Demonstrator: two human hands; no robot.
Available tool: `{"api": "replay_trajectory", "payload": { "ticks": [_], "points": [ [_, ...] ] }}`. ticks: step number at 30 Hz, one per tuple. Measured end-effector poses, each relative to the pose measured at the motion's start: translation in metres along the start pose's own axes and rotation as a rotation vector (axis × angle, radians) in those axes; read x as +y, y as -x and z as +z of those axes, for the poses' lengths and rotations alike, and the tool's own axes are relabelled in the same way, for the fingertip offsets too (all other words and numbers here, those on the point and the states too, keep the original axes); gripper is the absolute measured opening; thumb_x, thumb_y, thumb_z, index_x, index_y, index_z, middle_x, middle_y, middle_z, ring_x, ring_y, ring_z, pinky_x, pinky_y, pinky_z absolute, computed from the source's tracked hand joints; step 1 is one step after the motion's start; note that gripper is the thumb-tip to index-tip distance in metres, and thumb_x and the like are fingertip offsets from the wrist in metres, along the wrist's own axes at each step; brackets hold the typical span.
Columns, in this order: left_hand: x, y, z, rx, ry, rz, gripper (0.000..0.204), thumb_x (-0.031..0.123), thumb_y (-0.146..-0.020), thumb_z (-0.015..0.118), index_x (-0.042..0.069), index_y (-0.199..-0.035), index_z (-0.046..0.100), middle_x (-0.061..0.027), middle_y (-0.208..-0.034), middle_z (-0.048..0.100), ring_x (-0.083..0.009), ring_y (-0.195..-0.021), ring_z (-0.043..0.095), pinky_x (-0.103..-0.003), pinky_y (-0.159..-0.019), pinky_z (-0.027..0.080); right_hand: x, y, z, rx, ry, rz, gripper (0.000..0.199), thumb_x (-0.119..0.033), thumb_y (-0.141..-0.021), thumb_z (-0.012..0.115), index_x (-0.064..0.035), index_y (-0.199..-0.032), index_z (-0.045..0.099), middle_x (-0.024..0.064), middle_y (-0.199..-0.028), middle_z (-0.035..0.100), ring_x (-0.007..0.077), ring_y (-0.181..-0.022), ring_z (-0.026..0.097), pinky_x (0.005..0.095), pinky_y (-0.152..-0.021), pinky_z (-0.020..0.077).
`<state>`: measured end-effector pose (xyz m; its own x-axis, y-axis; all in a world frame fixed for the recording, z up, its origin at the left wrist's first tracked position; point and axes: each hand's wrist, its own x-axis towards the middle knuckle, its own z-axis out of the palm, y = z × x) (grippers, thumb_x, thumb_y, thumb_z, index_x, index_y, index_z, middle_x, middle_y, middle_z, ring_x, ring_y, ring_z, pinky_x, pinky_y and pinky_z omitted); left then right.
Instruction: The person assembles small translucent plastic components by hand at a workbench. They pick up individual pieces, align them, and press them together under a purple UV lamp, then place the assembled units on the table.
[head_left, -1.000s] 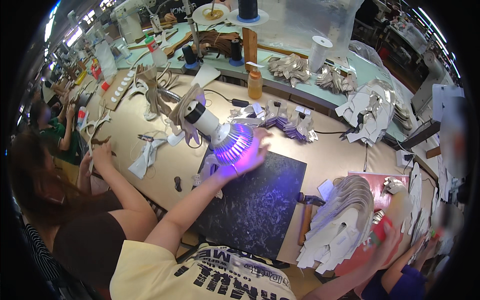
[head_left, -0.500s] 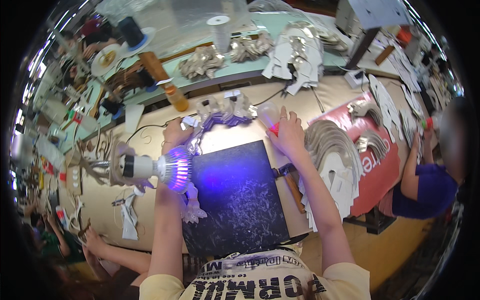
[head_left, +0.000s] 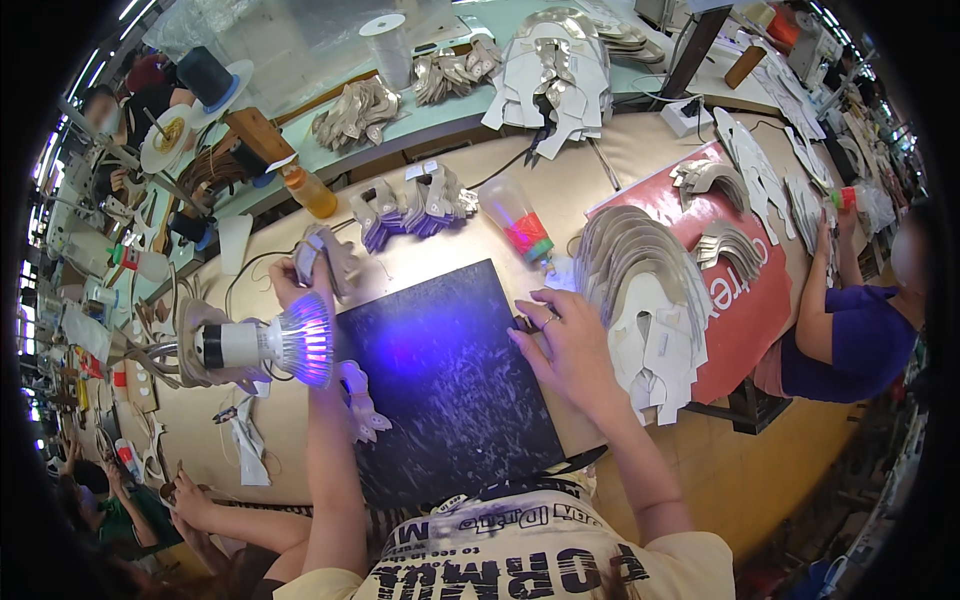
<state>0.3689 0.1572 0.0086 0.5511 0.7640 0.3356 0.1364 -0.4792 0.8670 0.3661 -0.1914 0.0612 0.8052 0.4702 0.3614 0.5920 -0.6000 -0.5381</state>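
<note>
1. The bundle of beige cut upper pieces (head_left: 334,262) is at your left hand (head_left: 290,284), beyond the board's far left corner; your fingers look clamped on its near side, which likely stops the layers fanning.
2. Next to it, the lit lamp (head_left: 300,340) hangs over your left forearm, aimed so its violet glow falls on the black board (head_left: 455,400) square before you.
3. A loose scalloped piece (head_left: 362,403) lies against the board's left edge.
4. Your right hand (head_left: 570,345) hovers at the opposite edge, thumb and fingers apart around a small dark object (head_left: 521,323), too covered to identify.
5. Beyond the board, two tagged bundles sit side by side on the desk (head_left: 548,185), probably grouped for counting; the squeeze bottle (head_left: 515,220) points its nozzle your way, seemingly for quick reach.
6. Farther right, a fanned stack of uppers (head_left: 645,265) overlaps the red sheet (head_left: 745,300), its layers staggered, presumably for easy separating.
</note>
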Motion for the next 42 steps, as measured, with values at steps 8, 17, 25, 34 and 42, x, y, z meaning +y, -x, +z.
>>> {"api": "replay_trajectory", "payload": {
  "ticks": [8,17,25,34,42],
  "points": [
    [0.078,0.132,0.009,-0.191,0.264,-0.042,0.048,-0.002,-0.082,0.068,0.001,-0.123,0.044,-0.0058,-0.097,0.059,-0.0132,-0.089,0.058,-0.024,-0.081,0.046,-0.027,0.006,0.010,0.069,-0.226,0.014,0.041,-0.022,-0.076,0.079,-0.0071,-0.111,0.063,0.0112,-0.104,0.060,0.0282,-0.091,0.060,0.0374,-0.080,0.0486],
    [0.131,0.165,-0.024,-0.708,0.321,-0.056,0.040,0.008,-0.073,0.078,0.002,-0.106,0.055,-0.0075,-0.091,0.065,-0.0116,-0.082,0.062,-0.028,-0.078,0.049,-0.030,0.007,0.008,0.033,-0.667,0.170,0.043,-0.018,-0.072,0.082,-0.0034,-0.109,0.067,0.0097,-0.095,0.064,0.0191,-0.084,0.064,0.0294,-0.073,0.0513],
    [0.129,0.151,-0.041,-1.032,0.689,-0.519,0.054,0.006,-0.081,0.073,0.004,-0.124,0.040,-0.0060,-0.099,0.067,-0.0079,-0.086,0.061,-0.022,-0.078,0.046,-0.029,0.010,0.014,0.067,-0.780,0.144,0.027,-0.008,-0.078,0.076,-0.0051,-0.103,0.070,0.0105,-0.093,0.062,0.0209,-0.082,0.062,0.0287,-0.071,0.0497],
    [0.128,0.171,-0.043,-0.740,0.793,-0.498,0.047,0.000,-0.086,0.064,0.003,-0.128,0.043,-0.0081,-0.106,0.065,-0.0088,-0.095,0.059,-0.025,-0.078,0.049,-0.047,0.003,0.019,0.280,-0.110,-0.154,0.029,-0.005,-0.077,0.075,-0.0047,-0.105,0.070,0.0112,-0.096,0.061,0.0276,-0.085,0.059,0.0366,-0.073,0.0494],
    [0.116,0.180,-0.037,-0.560,0.207,0.163,0.045,0.005,-0.080,0.071,0.005,-0.123,0.057,-0.0112,-0.105,0.067,-0.0264,-0.090,0.064,-0.034,-0.087,0.042,-0.053,-0.004,0.019,0.155,-0.177,-0.092,0.017,0.001,-0.079,0.066,0.0013,-0.095,0.064,0.0117,-0.093,0.059,0.0257,-0.075,0.059,0.0341,-0.064,0.0487]
  ]
}}
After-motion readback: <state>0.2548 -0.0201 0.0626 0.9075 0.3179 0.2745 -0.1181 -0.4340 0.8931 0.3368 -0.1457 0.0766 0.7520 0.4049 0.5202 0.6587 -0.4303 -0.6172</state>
